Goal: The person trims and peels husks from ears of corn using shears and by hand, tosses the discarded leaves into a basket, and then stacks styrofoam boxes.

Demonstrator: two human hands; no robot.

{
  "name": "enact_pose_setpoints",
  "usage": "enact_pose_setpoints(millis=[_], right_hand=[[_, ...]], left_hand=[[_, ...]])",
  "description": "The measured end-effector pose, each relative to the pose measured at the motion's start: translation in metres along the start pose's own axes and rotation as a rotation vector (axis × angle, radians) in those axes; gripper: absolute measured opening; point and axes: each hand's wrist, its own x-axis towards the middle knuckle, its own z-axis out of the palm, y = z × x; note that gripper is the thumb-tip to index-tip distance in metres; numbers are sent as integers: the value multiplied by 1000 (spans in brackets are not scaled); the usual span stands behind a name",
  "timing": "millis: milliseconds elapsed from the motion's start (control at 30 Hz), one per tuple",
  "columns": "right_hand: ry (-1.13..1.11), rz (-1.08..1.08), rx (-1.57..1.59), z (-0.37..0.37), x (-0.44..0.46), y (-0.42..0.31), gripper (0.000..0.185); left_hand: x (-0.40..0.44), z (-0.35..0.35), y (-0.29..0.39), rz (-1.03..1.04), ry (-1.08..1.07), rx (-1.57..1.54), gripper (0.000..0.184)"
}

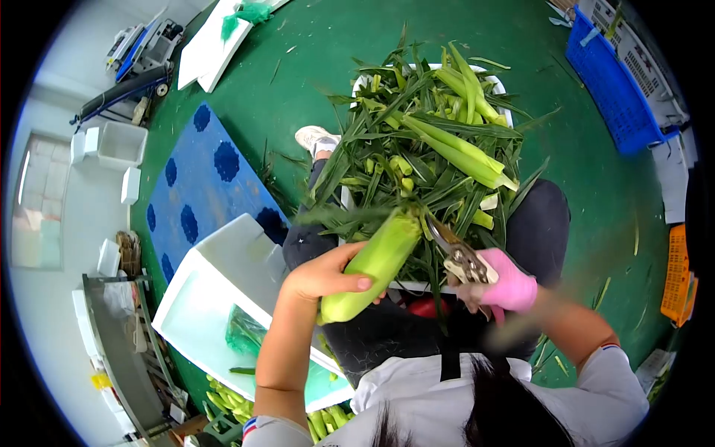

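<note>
My left hand (pixel 328 274) is wrapped round a green ear of corn (pixel 376 261), its leafy end pointing up and to the right. In a pink glove, my right hand (pixel 497 283) grips a pair of pruning shears (pixel 463 261). The blades of the shears lie beside the leafy end of the ear; whether they touch it I cannot tell. Just beyond both hands, between my knees, a white container (pixel 509 113) is heaped with green husk leaves (pixel 380 175). A long ear in its husk (pixel 462 155) lies on top of the heap.
A white foam box (pixel 201 298) stands tilted at my left, beside a blue pallet (pixel 195 175). More corn (pixel 231 402) lies below the box. Blue (pixel 614 86) and orange (pixel 676 276) crates are at the right. White boards (pixel 212 48) lie on the floor at the upper left.
</note>
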Motion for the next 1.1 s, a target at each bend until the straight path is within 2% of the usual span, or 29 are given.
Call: enact_pose_setpoints(millis=[33,67,133,167,267,333,433,533,567,667,700,800,833,933,967,1000,1067,1100], right_hand=[[34,21,-22,4,-6,1,20],[18,106,-37,6,-13,-1,28],[-70,-82,62,12,-13,15,42],[-137,-55,82,12,-13,18,49],[-63,-93,89,21,-18,10,48],[67,-146,149,26,-13,15,39],[311,-153,305,42,-10,-12,26],[275,-262,323,53,-8,-26,30],[282,-294,249,53,-8,-25,35],[221,-457,-224,41,-7,-23,41],[136,-371,-238,37,-11,-30,41],[-65,-487,-383,26,-1,-22,39],[-50,-467,-462,32,-6,-29,35],[-63,-292,-280,43,-8,-29,34],[-29,-307,-170,51,-8,-26,35],[9,-161,-75,55,-8,-28,35],[114,-227,137,57,5,-14,35],[131,-221,237,54,11,-10,34]], left_hand=[[2,1,-4,45,-27,-83,78],[5,3,-6,72,-50,-118,79],[9,8,-14,126,-92,-198,81],[11,8,-19,117,-121,-208,81],[20,20,-16,164,-9,15,78],[24,29,-16,313,253,335,69],[29,60,-11,552,514,827,69],[31,68,-18,609,610,944,71],[32,65,-20,618,568,871,71],[21,58,-10,505,372,1011,69],[15,58,-2,467,283,1044,68],[9,52,-1,424,94,956,70],[8,54,-5,492,117,941,63],[10,45,-16,493,21,818,67],[10,42,-20,442,-23,736,71],[11,41,-27,511,58,716,72],[13,37,-37,643,215,692,72],[6,40,-37,583,520,883,77]])
